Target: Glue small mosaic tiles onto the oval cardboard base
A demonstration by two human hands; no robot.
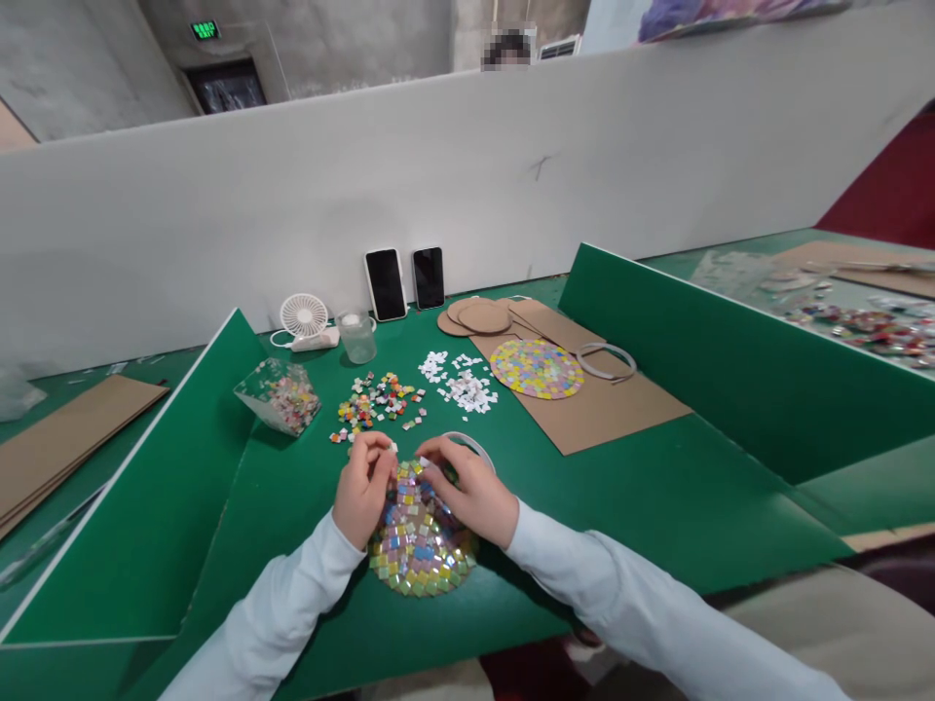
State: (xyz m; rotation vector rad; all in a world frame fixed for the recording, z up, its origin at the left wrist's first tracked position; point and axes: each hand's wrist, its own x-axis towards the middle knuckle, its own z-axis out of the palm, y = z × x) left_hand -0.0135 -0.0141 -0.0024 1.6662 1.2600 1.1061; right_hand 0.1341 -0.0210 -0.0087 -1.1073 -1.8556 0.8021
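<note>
A round mosaic disc [422, 555] lies on the green table in front of me, covered with shiny yellow, pink and blue square tiles, some brown base showing at its middle. Over its far left edge, my left hand [363, 492] is closed in a pinch, with a small whitish tile [393, 448] at its fingertips. My right hand [471, 492] pinches a small white piece [425, 461] above the far edge and hides part of the disc. Behind the right hand, a pale ring [474, 445] is partly hidden.
Loose coloured tiles [380, 399] and white pieces [468, 391] lie beyond the hands. A clear tile box [281, 397] stands left. A finished-looking mosaic disc [537, 368] and another ring [606, 361] rest on cardboard [599, 414]. Green side panels [723, 360] flank the workspace; phones [386, 284] lean behind.
</note>
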